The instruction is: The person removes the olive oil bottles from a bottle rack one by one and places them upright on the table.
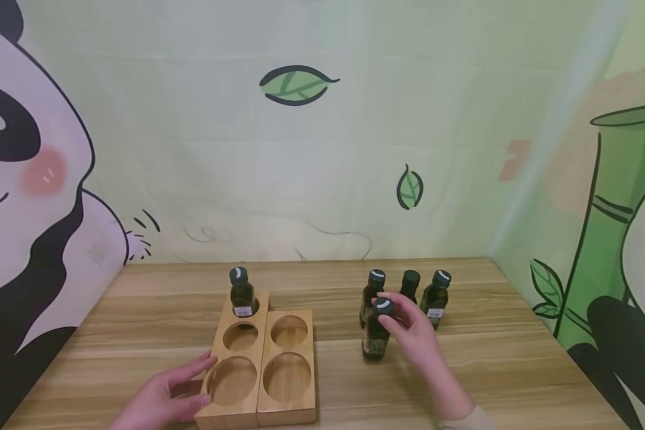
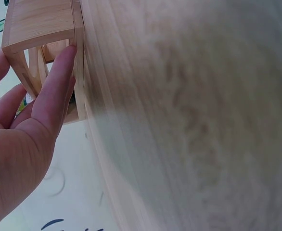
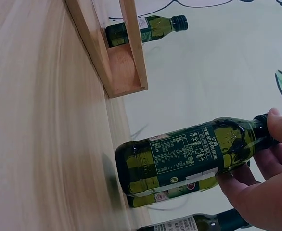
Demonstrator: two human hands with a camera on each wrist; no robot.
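My right hand point(image 1: 411, 331) pinches a dark green olive oil bottle point(image 1: 376, 341) by its neck and cap, upright, with its base close to the tabletop. Its printed label faces the camera in the right wrist view, where the held bottle point(image 3: 174, 156) partly covers another behind it. My left hand point(image 1: 161, 391) touches the left side of a wooden rack point(image 1: 286, 416), thumb near the front and fingers farther back. In the left wrist view those fingers point(image 2: 59, 91) reach against the rack's open-sided frame point(image 2: 40, 24). A similar bottle point(image 1: 242, 295) stands in the rack's back left hole.
Behind the held bottle stand several more dark bottles: one at the left point(image 1: 375, 280), one in the middle point(image 1: 410, 283), one at the right point(image 1: 435, 301). The rack's other round holes hold nothing. A printed panda backdrop point(image 1: 301, 179) rises behind the wooden table point(image 1: 489, 358).
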